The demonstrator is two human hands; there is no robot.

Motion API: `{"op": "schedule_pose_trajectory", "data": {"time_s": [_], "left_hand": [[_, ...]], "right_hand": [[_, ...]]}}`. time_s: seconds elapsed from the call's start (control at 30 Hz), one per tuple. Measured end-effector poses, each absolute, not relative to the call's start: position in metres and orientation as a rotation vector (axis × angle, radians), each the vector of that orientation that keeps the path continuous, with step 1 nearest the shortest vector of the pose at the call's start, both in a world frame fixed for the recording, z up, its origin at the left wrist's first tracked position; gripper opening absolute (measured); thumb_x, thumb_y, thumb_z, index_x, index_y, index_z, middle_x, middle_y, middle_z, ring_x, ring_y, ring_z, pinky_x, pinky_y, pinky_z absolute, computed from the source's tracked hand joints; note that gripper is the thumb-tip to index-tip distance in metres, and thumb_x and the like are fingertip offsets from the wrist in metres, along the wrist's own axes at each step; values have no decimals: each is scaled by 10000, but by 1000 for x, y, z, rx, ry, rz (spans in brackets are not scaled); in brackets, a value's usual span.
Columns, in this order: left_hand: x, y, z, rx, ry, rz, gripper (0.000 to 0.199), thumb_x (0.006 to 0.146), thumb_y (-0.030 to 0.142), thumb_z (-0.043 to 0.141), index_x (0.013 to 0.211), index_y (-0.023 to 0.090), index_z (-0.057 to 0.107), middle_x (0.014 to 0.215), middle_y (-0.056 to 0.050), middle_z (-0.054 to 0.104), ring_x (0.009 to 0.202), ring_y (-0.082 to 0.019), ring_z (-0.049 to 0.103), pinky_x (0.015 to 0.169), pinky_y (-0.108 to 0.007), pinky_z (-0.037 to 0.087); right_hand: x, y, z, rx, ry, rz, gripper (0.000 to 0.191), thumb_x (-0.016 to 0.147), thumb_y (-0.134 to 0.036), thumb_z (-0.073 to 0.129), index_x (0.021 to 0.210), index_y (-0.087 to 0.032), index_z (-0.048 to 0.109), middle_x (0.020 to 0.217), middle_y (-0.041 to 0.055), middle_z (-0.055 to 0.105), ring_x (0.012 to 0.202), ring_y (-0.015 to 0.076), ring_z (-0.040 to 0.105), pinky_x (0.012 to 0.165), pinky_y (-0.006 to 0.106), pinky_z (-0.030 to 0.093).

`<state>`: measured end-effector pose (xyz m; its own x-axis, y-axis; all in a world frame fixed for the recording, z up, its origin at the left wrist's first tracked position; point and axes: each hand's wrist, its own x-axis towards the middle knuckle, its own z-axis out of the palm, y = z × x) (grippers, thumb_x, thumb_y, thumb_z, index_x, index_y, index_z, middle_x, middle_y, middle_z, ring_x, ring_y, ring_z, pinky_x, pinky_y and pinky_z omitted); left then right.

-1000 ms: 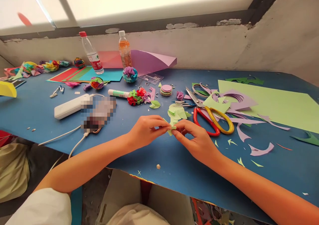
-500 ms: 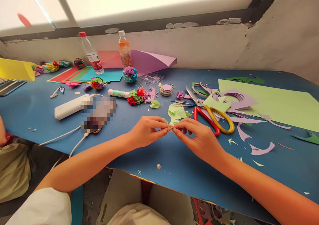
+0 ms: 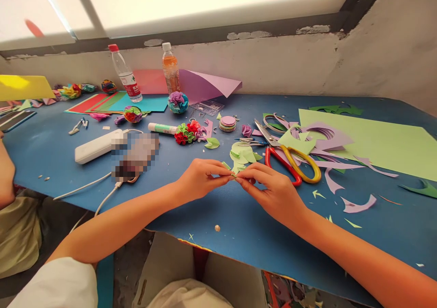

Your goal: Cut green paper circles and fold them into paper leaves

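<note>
Thumb and fingertips of my left hand (image 3: 202, 179) pinch a small piece of green paper (image 3: 234, 175) over the table's near half. My right hand (image 3: 273, 187) pinches the same piece from the other side, so the fingertips almost meet. Most of the piece is hidden by the fingers. Just beyond them lie light green paper cutouts (image 3: 243, 152), some curled or folded. Scissors (image 3: 285, 155) with one red and one yellow handle rest to the right, blades apart. A green paper leaf (image 3: 212, 143) lies farther back, near a stack of paper discs (image 3: 227, 123).
A glue stick (image 3: 162, 128), power bank (image 3: 99, 146) with cables and blurred phone-like device (image 3: 136, 158) lie left. Two bottles (image 3: 128, 78) stand behind paper flower balls (image 3: 178, 102). Purple scraps (image 3: 358, 203) and a light green sheet (image 3: 375, 142) lie right. Another person's arm (image 3: 6, 176) shows at left.
My hands stay in nearly the same spot, with only a slight shift of the fingertips. At the far left, the other person's arm and the yellow paper have moved.
</note>
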<state>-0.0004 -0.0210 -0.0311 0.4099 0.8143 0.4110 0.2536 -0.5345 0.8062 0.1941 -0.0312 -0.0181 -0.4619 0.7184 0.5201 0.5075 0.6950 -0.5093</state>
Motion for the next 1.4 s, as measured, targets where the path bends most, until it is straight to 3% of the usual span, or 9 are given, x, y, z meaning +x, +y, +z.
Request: {"op": "schedule_pose_trajectory", "data": {"time_s": [0.33, 0.67, 0.9, 1.0, 1.07, 1.13, 1.23, 1.3, 1.4], "left_hand": [[2, -27, -26, 1890, 999, 1025, 113, 725, 237, 670, 714, 131, 707, 660, -24, 658, 565, -75, 543, 498, -152, 478], [4, -26, -33, 1995, 1032, 990, 163, 705, 273, 694, 652, 137, 620, 656, 8, 625, 574, -66, 518, 549, -164, 459], [2, -21, -26, 1828, 1091, 963, 189, 677, 301, 722, 730, 155, 614, 669, 11, 637, 623, -91, 567, 542, -177, 466], [-1, -12, -28, 1672, 1102, 909, 225, 717, 281, 684, 893, 160, 612, 838, -32, 682, 726, -134, 636, 533, -193, 498], [-5, -3, -32, 1695, 1133, 901, 273, 772, 244, 618, 1034, 173, 590, 1035, -71, 669, 879, -177, 658, 595, -229, 539], [-11, 7, -36, 1891, 1235, 939, 305, 810, 217, 568, 1112, 176, 579, 1203, -98, 605, 1090, -215, 593, 785, -306, 550], [-20, 19, -41, 2251, 1426, 838, 409, 810, 281, 595, 1192, 139, 564, 1385, -146, 450, 1309, -269, 395, 1081, -419, 352], [-24, 24, -43, 2389, 1458, 678, 451, 822, 350, 583, 1211, 122, 561, 1405, -161, 422, 1322, -286, 373, 1113, -442, 290], [-26, 26, -44, 2473, 1393, 587, 348, 869, 348, 512, 1132, 143, 614, 1299, -126, 543, 1220, -246, 496, 1065, -403, 363]], "right_hand": [[190, -34, -18, -967, -2109, 541, 166, 871, -259, 532, 768, -210, 653, 715, 22, 624, 631, 135, 571, 568, 257, 473], [184, -36, -24, -1072, -2001, 791, 229, 846, -333, 542, 686, -218, 658, 682, 12, 622, 618, 147, 562, 581, 281, 452], [186, -31, -15, -1175, -1852, 845, 281, 838, -458, 525, 801, -216, 662, 750, 29, 633, 677, 162, 555, 626, 292, 459], [192, -23, -15, -1244, -1743, 804, 306, 848, -470, 501, 904, -212, 657, 766, 30, 620, 674, 154, 550, 626, 284, 464], [196, -18, -18, -1257, -1698, 787, 322, 853, -469, 488, 950, -208, 649, 772, 33, 615, 680, 153, 557, 613, 278, 470], [199, -15, -23, -1245, -1687, 750, 321, 862, -457, 476, 982, -207, 638, 787, 36, 618, 682, 151, 566, 605, 275, 479], [199, -16, -25, -1162, -1763, 629, 255, 886, -388, 463, 977, -213, 625, 836, 44, 633, 704, 151, 588, 611, 278, 496], [196, -21, -17, -1024, -1876, 497, 188, 893, -307, 464, 961, -218, 615, 883, 55, 644, 754, 159, 609, 644, 287, 514], [194, -35, 7, -675, -2111, 277, 217, 876, -165, 466, 1031, -249, 593, 928, 59, 663, 824, 166, 636, 714, 296, 535]]}}
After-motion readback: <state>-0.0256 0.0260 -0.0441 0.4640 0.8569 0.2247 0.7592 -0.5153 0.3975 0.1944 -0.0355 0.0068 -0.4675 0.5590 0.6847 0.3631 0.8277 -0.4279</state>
